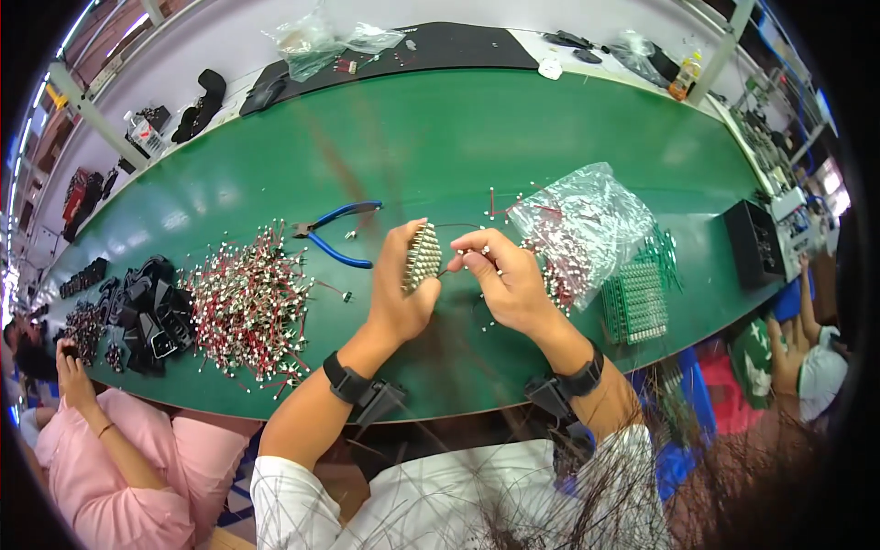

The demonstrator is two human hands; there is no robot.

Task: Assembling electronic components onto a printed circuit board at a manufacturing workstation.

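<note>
My left hand (396,298) is closed around a small circuit board panel (423,261), tilted up on edge and covered with rows of small pale metallic parts. Just to its right, the fingers of my right hand (511,282) pinch a thin dark wire (454,225), which loops across the gap between the hands. The fingertips hide the wire's end. Left of my hands, blue-handled cutters (339,240) lie open on the green table. A large heap of red wires with white connectors (249,307) spreads farther left.
A clear plastic bag (587,220) lies over more connector wires at right, beside a stack of green circuit boards (635,304) and green wires (662,249). Black plastic parts (151,312) are piled at left. A black bin (753,243) stands far right. People sit on both sides.
</note>
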